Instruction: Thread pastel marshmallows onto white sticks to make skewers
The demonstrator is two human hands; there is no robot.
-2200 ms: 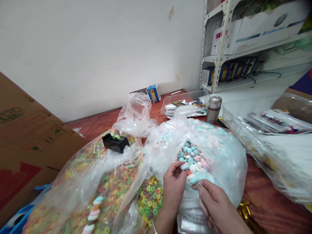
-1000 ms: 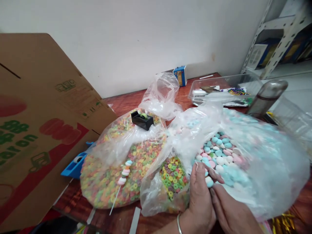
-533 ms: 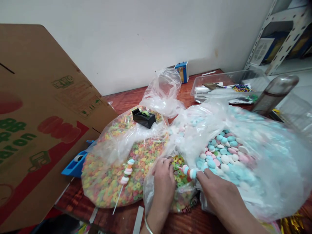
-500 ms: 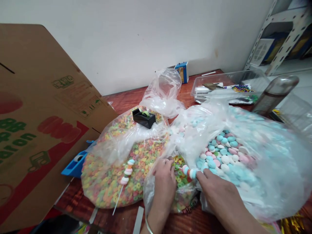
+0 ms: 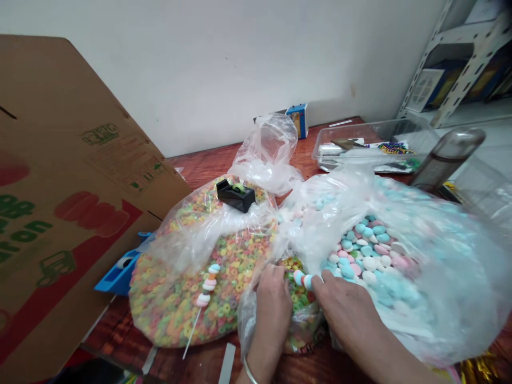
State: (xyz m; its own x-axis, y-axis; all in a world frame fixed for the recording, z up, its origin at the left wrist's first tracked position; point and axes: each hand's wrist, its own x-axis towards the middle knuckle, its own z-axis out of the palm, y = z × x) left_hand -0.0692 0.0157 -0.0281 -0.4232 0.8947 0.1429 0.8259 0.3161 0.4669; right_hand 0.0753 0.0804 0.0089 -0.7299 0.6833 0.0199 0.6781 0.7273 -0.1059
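Note:
My left hand [image 5: 272, 309] sits curled at the mouth of a small plastic bag of coloured cereal rings [image 5: 300, 309], its fingers closed on the stick end of a candy skewer [image 5: 303, 279] of pastel discs. My right hand [image 5: 344, 314] lies beside the skewer, with its open fingertips against the far end. Behind that hand, a large plastic bag [image 5: 436, 277] holds pastel blue, pink and white candy discs [image 5: 370, 261]. Further left, a second finished skewer [image 5: 208, 285] rests on a big bag of cereal rings [image 5: 180, 314], away from both hands.
A black tape dispenser [image 5: 236, 196] sits on the big ring bag. A cardboard sheet [image 5: 80, 186] leans in at the left. Beyond the bags stand a transparent tray [image 5: 360, 144] and a steel flask [image 5: 448, 160] on the wooden table [image 5: 208, 170]. Metal shelving stands upper right.
My hands have drawn closer together around the skewer. The skewer has shifted slightly left, and my right fingers now cover more of its end. The view has tilted a little.

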